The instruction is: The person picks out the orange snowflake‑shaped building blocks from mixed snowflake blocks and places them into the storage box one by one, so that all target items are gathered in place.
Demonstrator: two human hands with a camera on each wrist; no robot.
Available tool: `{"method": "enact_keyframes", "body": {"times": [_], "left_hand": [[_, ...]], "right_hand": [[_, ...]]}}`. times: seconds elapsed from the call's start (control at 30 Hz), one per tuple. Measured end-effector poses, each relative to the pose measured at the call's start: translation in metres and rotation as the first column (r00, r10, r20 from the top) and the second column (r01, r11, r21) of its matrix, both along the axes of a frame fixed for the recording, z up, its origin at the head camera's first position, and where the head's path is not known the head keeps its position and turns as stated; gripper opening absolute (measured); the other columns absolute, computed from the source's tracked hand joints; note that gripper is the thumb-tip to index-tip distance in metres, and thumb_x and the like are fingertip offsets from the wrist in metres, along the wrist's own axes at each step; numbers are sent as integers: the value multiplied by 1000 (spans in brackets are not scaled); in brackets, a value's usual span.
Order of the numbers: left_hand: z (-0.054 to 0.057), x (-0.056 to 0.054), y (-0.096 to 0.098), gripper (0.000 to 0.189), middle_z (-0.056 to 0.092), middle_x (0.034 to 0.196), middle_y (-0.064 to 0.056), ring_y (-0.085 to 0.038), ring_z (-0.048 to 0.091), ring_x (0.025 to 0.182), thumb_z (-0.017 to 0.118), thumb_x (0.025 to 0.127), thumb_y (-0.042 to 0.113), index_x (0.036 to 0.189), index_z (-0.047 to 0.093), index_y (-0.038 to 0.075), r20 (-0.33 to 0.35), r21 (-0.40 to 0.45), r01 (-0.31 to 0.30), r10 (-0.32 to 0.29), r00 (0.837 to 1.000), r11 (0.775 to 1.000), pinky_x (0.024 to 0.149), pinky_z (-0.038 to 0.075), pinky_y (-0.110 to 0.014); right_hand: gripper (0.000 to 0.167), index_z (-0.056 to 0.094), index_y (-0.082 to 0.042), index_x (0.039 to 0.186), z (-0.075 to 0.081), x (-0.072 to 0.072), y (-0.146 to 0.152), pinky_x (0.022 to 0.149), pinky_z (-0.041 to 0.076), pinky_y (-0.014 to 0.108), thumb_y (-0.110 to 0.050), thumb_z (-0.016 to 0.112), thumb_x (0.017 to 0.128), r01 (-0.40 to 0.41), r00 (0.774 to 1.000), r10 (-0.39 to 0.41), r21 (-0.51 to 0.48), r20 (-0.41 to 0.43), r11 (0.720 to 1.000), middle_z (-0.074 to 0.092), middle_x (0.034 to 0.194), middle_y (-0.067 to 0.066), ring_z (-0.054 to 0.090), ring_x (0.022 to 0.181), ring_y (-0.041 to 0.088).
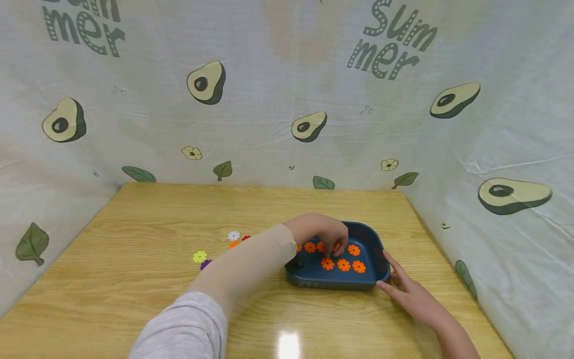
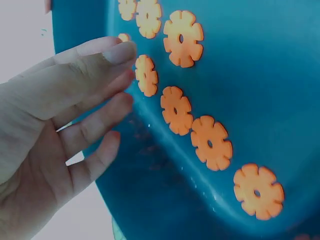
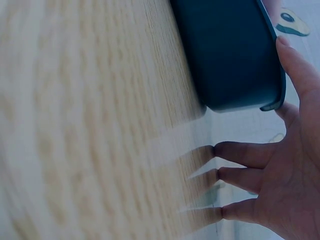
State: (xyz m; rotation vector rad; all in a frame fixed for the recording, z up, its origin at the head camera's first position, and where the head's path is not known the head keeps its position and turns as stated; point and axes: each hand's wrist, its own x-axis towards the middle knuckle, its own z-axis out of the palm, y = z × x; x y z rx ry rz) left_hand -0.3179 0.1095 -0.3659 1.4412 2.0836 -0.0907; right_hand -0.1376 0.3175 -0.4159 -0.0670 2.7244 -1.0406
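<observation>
My left hand [image 1: 333,234] reaches down into a dark blue bin [image 1: 323,285], fingers lightly bent, thumb close to the fingertips. No piece shows between them. Orange notched discs [image 1: 344,265] with a centre hole lie flat on the bin floor in two rows. In the left wrist view, the thumb is right beside one disc [image 2: 146,75] of the longer row, and the hand partly hides another disc [image 2: 124,37]. My right hand [image 1: 410,296] touches the bin's right end with thumb and index finger. In the right wrist view its other fingers [image 3: 245,155] extend straight down toward the table.
Left of the bin on the wooden table [image 1: 148,239] lie loose notched discs: a white disc [image 1: 233,236], a yellow-green disc [image 1: 200,257], a purple disc [image 1: 206,264], and orange and red ones partly hidden by my left forearm. A printed cloth [image 1: 260,89] hangs behind and at the sides.
</observation>
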Motion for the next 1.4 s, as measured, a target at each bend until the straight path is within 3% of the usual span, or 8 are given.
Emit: {"method": "enact_keyframes", "body": {"times": [0.23, 0.53, 0.7, 0.83, 0.97, 1.23, 1.4], "left_hand": [[8, 8, -18, 12, 64, 91, 6, -11, 58, 79, 76, 85, 7, 93, 72, 16, -20, 51, -42, 43, 999, 998, 69, 49, -23], [20, 21, -45, 15, 63, 90, 7, -9, 58, 81, 76, 86, 12, 99, 70, 16, -42, 95, -55, 59, 997, 994, 70, 48, -22], [24, 28, -62, 19, 63, 90, 9, -7, 57, 80, 75, 87, 15, 106, 70, 16, -109, 167, -36, 55, 992, 985, 70, 47, -21], [23, 35, -79, 23, 62, 88, 11, -4, 56, 77, 76, 87, 21, 109, 71, 18, -191, 270, -8, 61, 980, 963, 69, 46, -19], [22, 42, -95, 24, 61, 84, 13, -2, 54, 74, 76, 86, 24, 109, 72, 19, -230, 345, -25, 111, 967, 938, 67, 45, -19], [22, 56, -129, 19, 64, 88, 12, -2, 55, 75, 77, 86, 23, 104, 73, 22, -235, 429, -95, 213, 948, 898, 66, 45, -19], [22, 64, -149, 20, 65, 89, 10, -2, 55, 75, 78, 84, 22, 103, 73, 23, -204, 494, -128, 258, 944, 860, 66, 46, -20]], "right_hand": [[78, 3, -33, 157, 0, -1, 2, 93, 35, 69, -43, 54, 99, -6, 1000, 6, 7, -14, 1000, 45, 136, 36, 44, 123, 54], [80, 1, -33, 157, -2, 0, 3, 93, 33, 71, -45, 54, 99, 1, 1000, -1, 5, 11, 1000, 38, 140, 39, 38, 128, 55], [80, 0, -33, 157, -1, 1, 3, 94, 32, 71, -46, 53, 99, 4, 1000, -4, 4, 18, 1000, 34, 141, 40, 35, 129, 55], [80, 0, -32, 157, -1, 1, 3, 94, 31, 72, -46, 53, 99, 3, 1000, -3, 9, 22, 1000, 33, 142, 40, 35, 129, 56], [80, -1, -32, 157, -1, 1, 2, 94, 31, 71, -45, 53, 99, 3, 1000, -3, 8, 24, 1000, 33, 142, 40, 35, 130, 55], [80, -1, -31, 157, -1, 0, 0, 95, 31, 71, -45, 53, 99, -4, 1000, 4, 5, 21, 1000, 30, 143, 40, 34, 131, 55], [80, -1, -30, 158, -1, 1, -1, 95, 32, 70, -45, 53, 100, -2, 1000, 2, 18, 10, 1000, 31, 142, 41, 35, 130, 55]]}}
